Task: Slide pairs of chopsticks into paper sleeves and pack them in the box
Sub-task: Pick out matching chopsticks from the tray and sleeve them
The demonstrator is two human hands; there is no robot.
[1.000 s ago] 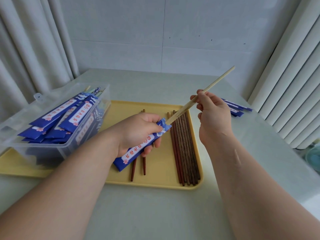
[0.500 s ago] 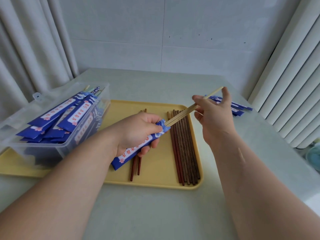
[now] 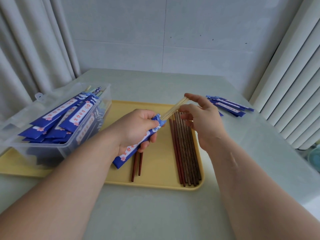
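Deeper now: pale chopsticks (image 3: 174,109) sliding into sleeve (image 3: 136,144) mid-frame; left hand (image 3: 136,129) gripping sleeve, right hand (image 3: 202,118) loose-fingered, pushing ends; box (image 3: 57,148) at left filling, dark chopsticks (image 3: 186,153) waiting.

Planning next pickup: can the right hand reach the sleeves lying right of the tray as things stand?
Likely yes: the sleeves lie uncovered on the table just beyond the right hand, nothing between them.
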